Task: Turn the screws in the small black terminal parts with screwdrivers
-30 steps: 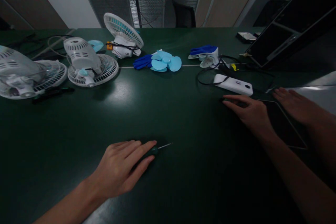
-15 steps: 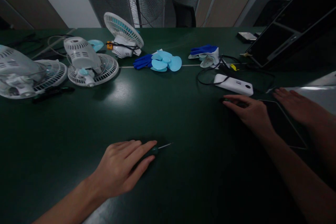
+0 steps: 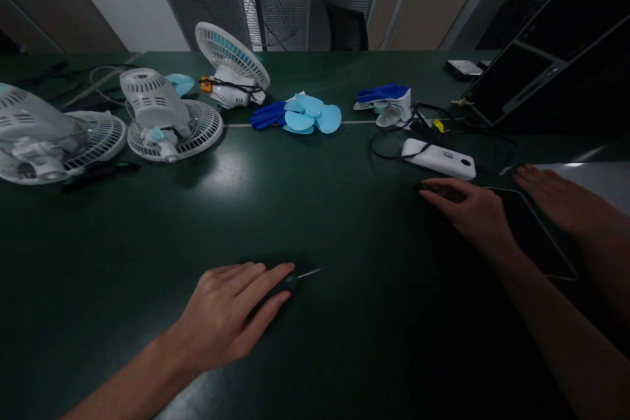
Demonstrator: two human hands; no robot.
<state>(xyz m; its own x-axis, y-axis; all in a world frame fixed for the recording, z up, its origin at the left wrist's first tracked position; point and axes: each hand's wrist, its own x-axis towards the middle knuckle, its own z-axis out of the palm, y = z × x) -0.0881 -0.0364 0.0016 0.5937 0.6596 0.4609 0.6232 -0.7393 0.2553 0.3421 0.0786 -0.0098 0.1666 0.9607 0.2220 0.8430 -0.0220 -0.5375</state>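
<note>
My left hand (image 3: 229, 312) rests low on the dark green table, its fingers closed around the handle of a screwdriver (image 3: 291, 283). The thin metal shaft points to the right. Further right, my right hand (image 3: 465, 207) is on the table with thumb and fingers pinched around a small dark object (image 3: 420, 187), mostly hidden and too dim to name. Just beyond that hand lies a white power strip (image 3: 439, 158) with a black cable. A flat dark tablet-like panel (image 3: 534, 230) with a light edge lies beside my right wrist.
Another person's hand (image 3: 556, 193) lies flat at the right, near a white sheet (image 3: 608, 177). White fans (image 3: 152, 105) stand at the left. Blue fan blades (image 3: 311, 115) and gloves (image 3: 386, 98) lie toward the back. A large black case (image 3: 546, 59) leans in at the right.
</note>
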